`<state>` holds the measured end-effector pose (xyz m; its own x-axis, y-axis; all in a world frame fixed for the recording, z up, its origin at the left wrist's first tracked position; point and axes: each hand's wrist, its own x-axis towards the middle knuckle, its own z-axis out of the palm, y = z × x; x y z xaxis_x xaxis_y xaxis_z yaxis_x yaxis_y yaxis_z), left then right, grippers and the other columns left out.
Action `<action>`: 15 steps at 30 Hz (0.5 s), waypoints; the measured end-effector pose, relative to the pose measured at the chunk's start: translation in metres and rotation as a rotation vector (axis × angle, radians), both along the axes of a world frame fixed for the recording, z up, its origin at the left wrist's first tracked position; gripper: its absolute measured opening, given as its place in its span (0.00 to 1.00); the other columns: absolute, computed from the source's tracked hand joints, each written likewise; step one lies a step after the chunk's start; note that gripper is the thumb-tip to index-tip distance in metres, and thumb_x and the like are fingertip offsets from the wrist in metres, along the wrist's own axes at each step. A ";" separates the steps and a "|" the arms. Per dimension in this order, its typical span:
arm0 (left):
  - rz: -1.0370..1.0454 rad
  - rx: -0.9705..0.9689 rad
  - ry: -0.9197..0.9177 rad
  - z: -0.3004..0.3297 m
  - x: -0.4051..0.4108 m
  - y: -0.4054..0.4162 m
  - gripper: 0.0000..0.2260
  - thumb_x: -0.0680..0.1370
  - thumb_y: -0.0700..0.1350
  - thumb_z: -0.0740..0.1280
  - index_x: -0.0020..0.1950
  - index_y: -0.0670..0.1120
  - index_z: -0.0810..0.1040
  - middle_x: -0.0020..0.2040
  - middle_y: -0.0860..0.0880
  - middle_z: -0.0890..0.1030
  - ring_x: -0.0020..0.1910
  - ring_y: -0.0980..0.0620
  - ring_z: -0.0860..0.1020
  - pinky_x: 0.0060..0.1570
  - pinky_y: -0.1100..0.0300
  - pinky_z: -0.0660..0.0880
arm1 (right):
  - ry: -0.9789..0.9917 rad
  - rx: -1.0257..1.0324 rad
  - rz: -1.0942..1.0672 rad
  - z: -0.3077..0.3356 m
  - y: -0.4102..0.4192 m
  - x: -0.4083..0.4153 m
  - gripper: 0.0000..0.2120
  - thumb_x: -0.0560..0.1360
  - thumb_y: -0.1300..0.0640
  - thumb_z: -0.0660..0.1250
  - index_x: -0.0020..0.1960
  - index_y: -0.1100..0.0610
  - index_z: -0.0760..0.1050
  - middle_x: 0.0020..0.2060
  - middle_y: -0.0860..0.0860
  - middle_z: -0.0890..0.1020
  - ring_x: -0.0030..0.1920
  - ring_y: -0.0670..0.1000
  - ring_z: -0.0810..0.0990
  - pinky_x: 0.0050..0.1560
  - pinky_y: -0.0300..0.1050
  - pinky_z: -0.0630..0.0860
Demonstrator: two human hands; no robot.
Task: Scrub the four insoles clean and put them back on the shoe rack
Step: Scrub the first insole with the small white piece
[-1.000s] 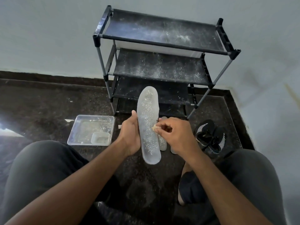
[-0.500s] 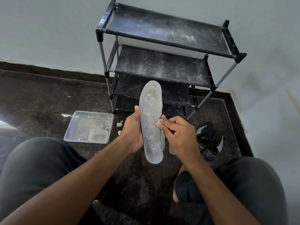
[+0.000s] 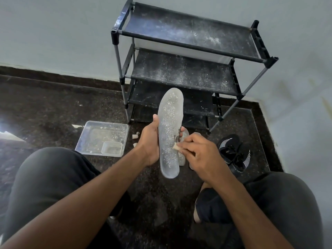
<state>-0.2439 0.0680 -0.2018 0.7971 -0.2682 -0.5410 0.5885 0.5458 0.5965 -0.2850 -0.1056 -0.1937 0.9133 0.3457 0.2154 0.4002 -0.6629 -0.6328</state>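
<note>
My left hand (image 3: pixel 150 141) grips a pale translucent insole (image 3: pixel 169 123) by its edges, holding it upright over the floor, toe end up. White specks cover its face. My right hand (image 3: pixel 199 152) pinches a small beige scrubbing piece (image 3: pixel 177 146) and presses it against the insole's right side near the middle. More insoles (image 3: pixel 183 158) lie on the floor behind the held one, mostly hidden by it and my right hand. The black shoe rack (image 3: pixel 188 42) stands against the wall beyond, its shelves dusted with white powder and bare.
A clear plastic tray (image 3: pixel 103 139) with a small tub in it sits on the dark floor at left. A few small bits (image 3: pixel 135 136) lie beside it. A pair of black sneakers (image 3: pixel 233 153) rests at right. My knees frame the lower view.
My right hand has slid the scrubbing piece down the insole's right side. The left hand keeps holding the insole, and the view has shifted slightly.
</note>
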 end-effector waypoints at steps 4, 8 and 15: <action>-0.059 0.037 -0.034 -0.003 -0.001 0.001 0.35 0.85 0.66 0.48 0.69 0.41 0.80 0.63 0.36 0.83 0.58 0.40 0.84 0.62 0.41 0.80 | -0.072 -0.044 -0.053 0.001 0.009 0.009 0.10 0.79 0.60 0.70 0.59 0.60 0.83 0.51 0.50 0.79 0.57 0.44 0.77 0.62 0.27 0.68; -0.012 -0.028 -0.016 -0.002 0.000 0.004 0.37 0.85 0.66 0.47 0.68 0.37 0.79 0.60 0.35 0.83 0.52 0.41 0.83 0.61 0.44 0.80 | 0.039 -0.219 0.074 -0.006 0.008 -0.005 0.11 0.80 0.53 0.68 0.59 0.56 0.84 0.48 0.45 0.77 0.51 0.41 0.70 0.54 0.33 0.69; -0.041 -0.114 0.014 -0.001 0.001 0.005 0.37 0.85 0.67 0.48 0.71 0.38 0.77 0.59 0.37 0.82 0.48 0.42 0.83 0.56 0.45 0.81 | -0.103 -0.160 -0.020 0.002 0.012 0.001 0.11 0.78 0.56 0.71 0.58 0.56 0.84 0.47 0.47 0.79 0.49 0.49 0.73 0.51 0.47 0.75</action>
<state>-0.2424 0.0729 -0.2032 0.7770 -0.3609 -0.5157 0.6193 0.5850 0.5237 -0.2839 -0.0933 -0.1921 0.8963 0.3650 0.2519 0.4431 -0.7604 -0.4748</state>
